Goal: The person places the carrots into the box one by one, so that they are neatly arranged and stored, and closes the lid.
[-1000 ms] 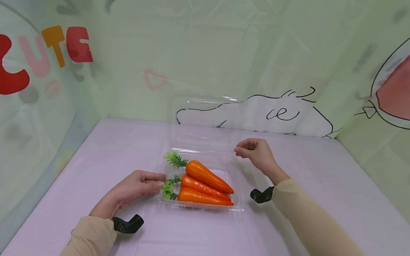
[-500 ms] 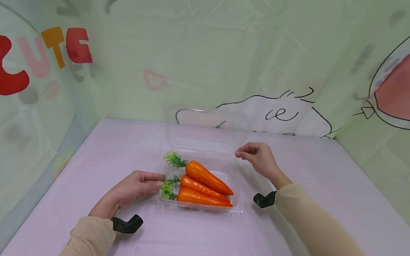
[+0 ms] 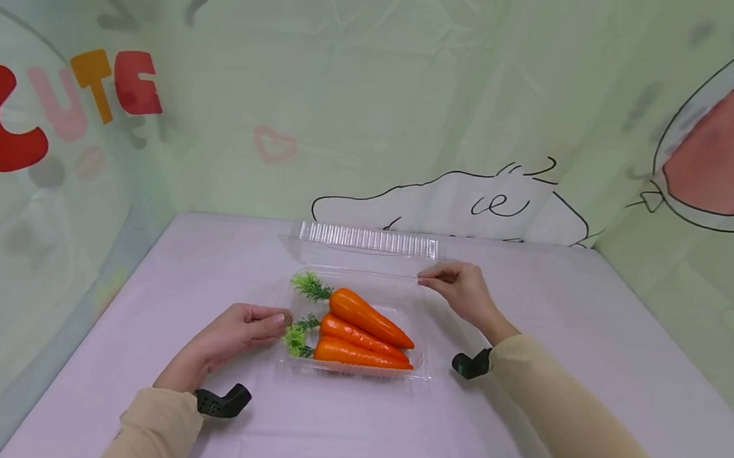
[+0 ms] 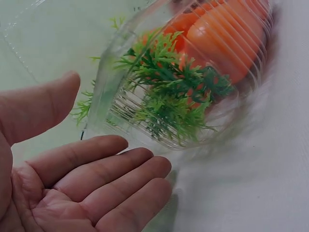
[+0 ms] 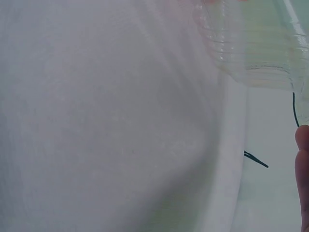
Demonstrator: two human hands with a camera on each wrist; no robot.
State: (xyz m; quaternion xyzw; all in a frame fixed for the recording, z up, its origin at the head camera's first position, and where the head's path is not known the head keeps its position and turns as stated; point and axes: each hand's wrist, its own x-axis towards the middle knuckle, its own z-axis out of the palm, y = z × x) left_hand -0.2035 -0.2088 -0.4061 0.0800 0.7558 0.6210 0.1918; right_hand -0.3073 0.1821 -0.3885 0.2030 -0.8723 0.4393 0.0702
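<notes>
A clear plastic tray (image 3: 419, 374) on the pink table holds three orange carrots (image 3: 365, 333) with green tops pointing left. Its hinged clear lid (image 3: 366, 242) leans low over the tray's far side. My right hand (image 3: 433, 280) pinches the lid's near right corner. My left hand (image 3: 274, 320) lies at the tray's left end, fingers relaxed beside the rim. In the left wrist view the left hand (image 4: 87, 183) shows an open palm next to the tray's ridged corner (image 4: 145, 125), carrot tops (image 4: 169, 87) behind the plastic. The right wrist view shows only the ridged lid (image 5: 251, 43) and a fingertip (image 5: 303, 145).
The pink tablecloth (image 3: 521, 414) spreads wide on all sides of the tray. Green printed backdrop walls (image 3: 379, 79) close in the back, left and right. Black camera mounts sit at my left wrist (image 3: 220, 403) and right wrist (image 3: 469, 364).
The lid has swung down from nearly upright to low over the tray, my right hand coming down with it. The left hand stayed at the tray's left end.
</notes>
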